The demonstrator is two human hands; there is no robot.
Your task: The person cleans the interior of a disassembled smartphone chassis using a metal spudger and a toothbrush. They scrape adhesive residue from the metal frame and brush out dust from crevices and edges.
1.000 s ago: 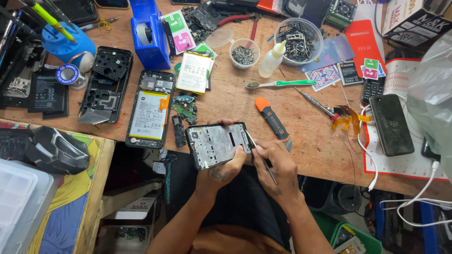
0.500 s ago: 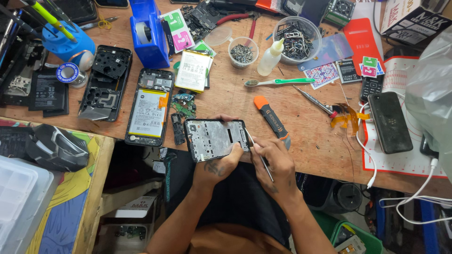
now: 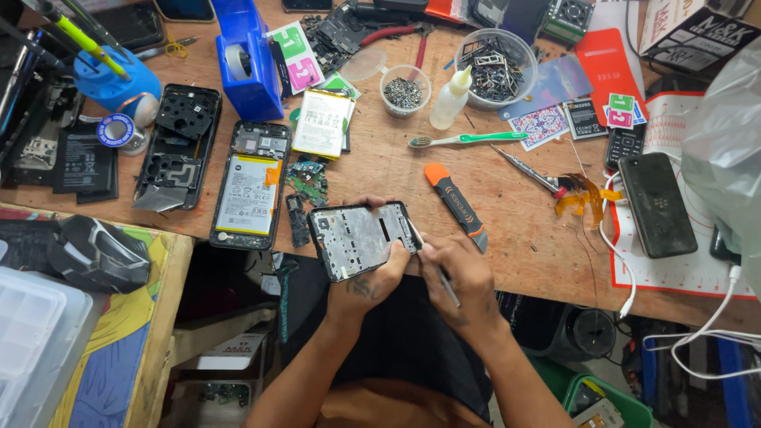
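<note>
— Grey metal: the phone frame [image 3: 361, 239] now sits a little lower at the bench edge than a second ago, the left hand [image 3: 371, 279] clasped around its underside.

— And the right hand [image 3: 462, 273]?

— Pinched on a thin tool [image 3: 441, 279], tip at the frame's three o'clock edge, so the prying goes on.

— Anything crowding it?

— An orange-tipped pry tool [image 3: 456, 202] at two o'clock, an opened phone [image 3: 252, 184] at ten.

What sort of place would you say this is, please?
Most likely a phone repair bench. The left hand holds a bare phone frame while the right hand works a thin tool at its edge; an opened phone and a screw cup sit on the wooden table.
</note>
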